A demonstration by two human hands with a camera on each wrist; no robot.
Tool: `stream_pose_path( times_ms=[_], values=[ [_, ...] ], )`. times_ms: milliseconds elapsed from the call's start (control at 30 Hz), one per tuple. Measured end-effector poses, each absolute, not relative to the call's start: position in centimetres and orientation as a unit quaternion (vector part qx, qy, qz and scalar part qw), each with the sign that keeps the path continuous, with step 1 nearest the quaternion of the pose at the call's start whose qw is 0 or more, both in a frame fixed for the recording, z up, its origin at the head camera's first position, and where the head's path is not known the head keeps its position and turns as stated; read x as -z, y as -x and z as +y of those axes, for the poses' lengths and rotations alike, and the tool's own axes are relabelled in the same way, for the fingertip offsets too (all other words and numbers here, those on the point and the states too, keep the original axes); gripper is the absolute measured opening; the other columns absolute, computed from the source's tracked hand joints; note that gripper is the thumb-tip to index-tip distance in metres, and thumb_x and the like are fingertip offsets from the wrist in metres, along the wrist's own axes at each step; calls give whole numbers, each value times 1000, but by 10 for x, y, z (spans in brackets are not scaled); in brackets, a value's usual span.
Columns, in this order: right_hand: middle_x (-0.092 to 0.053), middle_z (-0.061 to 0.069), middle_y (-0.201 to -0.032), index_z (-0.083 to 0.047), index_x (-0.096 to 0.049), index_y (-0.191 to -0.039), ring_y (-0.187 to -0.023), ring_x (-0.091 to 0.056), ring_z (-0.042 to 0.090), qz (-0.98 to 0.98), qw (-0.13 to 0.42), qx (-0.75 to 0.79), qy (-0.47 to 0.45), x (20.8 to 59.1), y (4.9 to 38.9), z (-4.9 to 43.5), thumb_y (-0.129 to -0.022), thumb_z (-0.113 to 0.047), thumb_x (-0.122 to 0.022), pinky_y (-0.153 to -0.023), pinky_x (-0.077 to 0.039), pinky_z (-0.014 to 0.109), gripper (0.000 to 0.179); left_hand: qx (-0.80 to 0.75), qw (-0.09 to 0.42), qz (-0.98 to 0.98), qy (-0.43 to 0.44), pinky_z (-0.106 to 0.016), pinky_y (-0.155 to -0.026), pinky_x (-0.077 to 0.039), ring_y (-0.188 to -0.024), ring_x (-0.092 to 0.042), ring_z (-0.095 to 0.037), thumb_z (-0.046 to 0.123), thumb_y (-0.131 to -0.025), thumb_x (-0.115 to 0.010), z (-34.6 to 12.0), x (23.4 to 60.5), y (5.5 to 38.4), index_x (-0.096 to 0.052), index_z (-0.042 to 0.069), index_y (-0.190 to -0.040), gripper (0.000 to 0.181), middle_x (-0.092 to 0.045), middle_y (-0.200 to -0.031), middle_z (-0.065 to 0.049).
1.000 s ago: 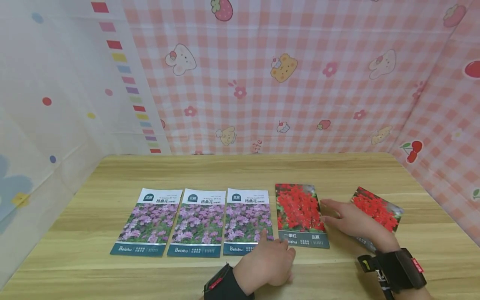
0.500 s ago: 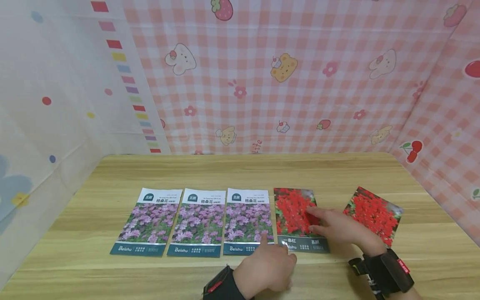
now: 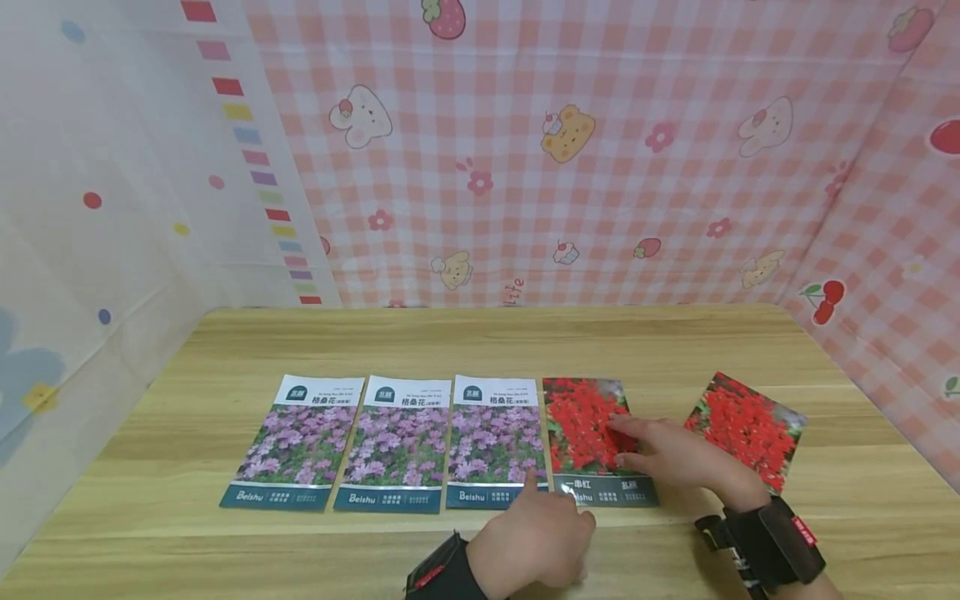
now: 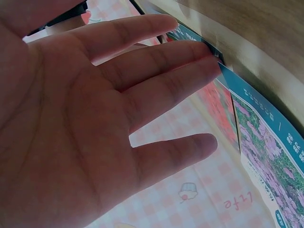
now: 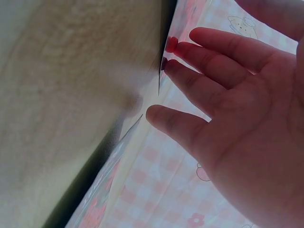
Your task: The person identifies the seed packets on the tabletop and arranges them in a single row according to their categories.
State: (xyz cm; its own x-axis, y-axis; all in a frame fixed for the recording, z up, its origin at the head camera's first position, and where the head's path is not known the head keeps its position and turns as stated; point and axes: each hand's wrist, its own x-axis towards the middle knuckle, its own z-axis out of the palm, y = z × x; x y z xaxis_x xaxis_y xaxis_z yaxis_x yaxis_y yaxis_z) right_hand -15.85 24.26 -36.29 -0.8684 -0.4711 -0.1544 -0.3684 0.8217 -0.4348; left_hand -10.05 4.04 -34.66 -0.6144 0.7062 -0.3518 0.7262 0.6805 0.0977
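Three purple-flower seed packets, the left, middle and right ones, lie face up in a row. Just right of them lies a red-flower seed packet, almost parallel. My right hand touches its right part with the fingertips; the right wrist view shows the fingers fairly straight. My left hand is at the near edges of the third purple packet and the red one, fingertips touching there, fingers extended in the left wrist view. Part of the red packet's bottom strip is hidden by this hand.
Another red-flower packet lies turned at an angle to the right, partly behind the right forearm. The wooden table meets a pink checked cloth at the back, with cloth along both sides. Each wrist wears a black strap.
My right hand has moved left onto the red packet. That packet has slid slightly left and toward me, closer to the purple row. The left hand has barely shifted.
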Motion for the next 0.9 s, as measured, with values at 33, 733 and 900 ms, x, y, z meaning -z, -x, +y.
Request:
stream_pose_path(
  times_ms=[33, 733, 900],
  values=[
    [-50, 26, -126, 4, -47, -126, -116, -43, 41, 946, 128, 199, 222, 363, 158, 243, -84, -25, -61, -92, -41, 57, 52, 27, 183, 899, -398, -50, -101, -34, -98, -55, -12, 42, -77, -66, 41, 347, 100, -62, 19, -107, 39, -64, -100, 4],
    [-54, 24, -121, -1, -44, -130, -103, -52, 35, 943, 108, 260, 177, 352, 159, 254, -88, -29, -57, -85, -44, 54, 53, 21, 204, 896, -395, -48, -100, -35, -102, -54, -11, 43, -79, -63, 40, 343, 101, -59, 22, -112, 40, -63, -106, 5],
    [-61, 24, -98, 5, -47, -124, -63, -51, 23, 961, 52, 235, 137, 343, 162, 275, -87, -24, -57, -67, -46, 43, 47, 17, 189, 898, -396, -47, -100, -35, -103, -53, -12, 42, -79, -63, 38, 341, 99, -58, 22, -113, 40, -63, -107, 5]
  ],
)
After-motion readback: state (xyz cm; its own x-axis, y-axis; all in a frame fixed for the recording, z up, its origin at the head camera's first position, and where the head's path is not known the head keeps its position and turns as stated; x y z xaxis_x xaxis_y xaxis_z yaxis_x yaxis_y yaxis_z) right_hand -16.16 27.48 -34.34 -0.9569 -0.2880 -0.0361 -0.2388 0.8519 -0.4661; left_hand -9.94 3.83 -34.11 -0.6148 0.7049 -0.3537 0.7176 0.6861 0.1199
